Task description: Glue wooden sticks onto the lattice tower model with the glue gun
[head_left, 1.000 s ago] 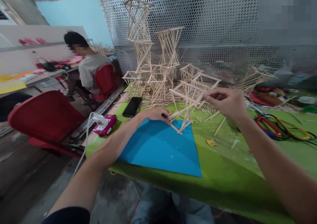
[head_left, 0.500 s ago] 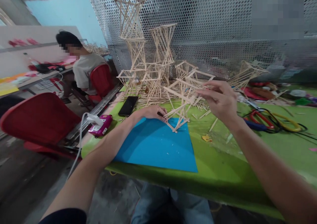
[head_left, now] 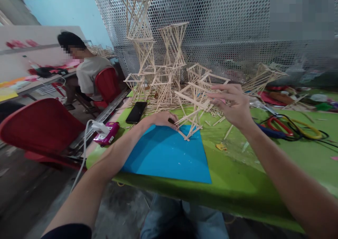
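A twisted frame of thin wooden sticks (head_left: 194, 117) stands on a blue sheet (head_left: 169, 154), with a square of sticks at its top and another at its base. My left hand (head_left: 166, 120) is closed on the left side of the base, its fingertips partly hidden behind the sticks. My right hand (head_left: 233, 101) is at the right end of the top square, thumb and fingers pinched on the sticks there. Behind the frame lies a heap of loose wooden sticks (head_left: 158, 107).
Tall stick towers (head_left: 139, 20) stand at the back by a perforated metal panel (head_left: 224, 17). A phone (head_left: 136, 112) and a purple power strip (head_left: 107, 133) lie to the left. Cables and red-handled pliers (head_left: 278, 126) are on the right. A person (head_left: 91, 70) sits beyond, at the left.
My right hand has shifted slightly left along the frame's top, its fingers closing on the sticks. My left hand and the frame stay in nearly the same place.
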The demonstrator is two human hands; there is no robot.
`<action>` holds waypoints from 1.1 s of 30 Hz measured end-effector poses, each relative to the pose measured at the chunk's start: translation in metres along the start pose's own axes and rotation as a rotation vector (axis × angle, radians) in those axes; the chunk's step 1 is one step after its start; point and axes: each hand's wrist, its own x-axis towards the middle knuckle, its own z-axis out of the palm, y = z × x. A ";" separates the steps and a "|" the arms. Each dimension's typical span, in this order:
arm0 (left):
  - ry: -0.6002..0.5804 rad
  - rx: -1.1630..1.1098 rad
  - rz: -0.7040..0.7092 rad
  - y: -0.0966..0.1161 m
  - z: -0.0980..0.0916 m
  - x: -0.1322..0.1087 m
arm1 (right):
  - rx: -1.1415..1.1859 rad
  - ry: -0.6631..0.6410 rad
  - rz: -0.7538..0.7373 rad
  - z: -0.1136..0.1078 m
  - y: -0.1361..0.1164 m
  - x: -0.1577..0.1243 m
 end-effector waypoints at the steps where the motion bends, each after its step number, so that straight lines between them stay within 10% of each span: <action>1: 0.003 -0.013 0.001 -0.001 0.000 0.000 | -0.004 -0.021 0.014 0.000 0.000 0.000; 33: -0.011 -0.014 -0.052 0.006 -0.001 -0.004 | 0.197 0.049 0.076 0.003 0.010 0.000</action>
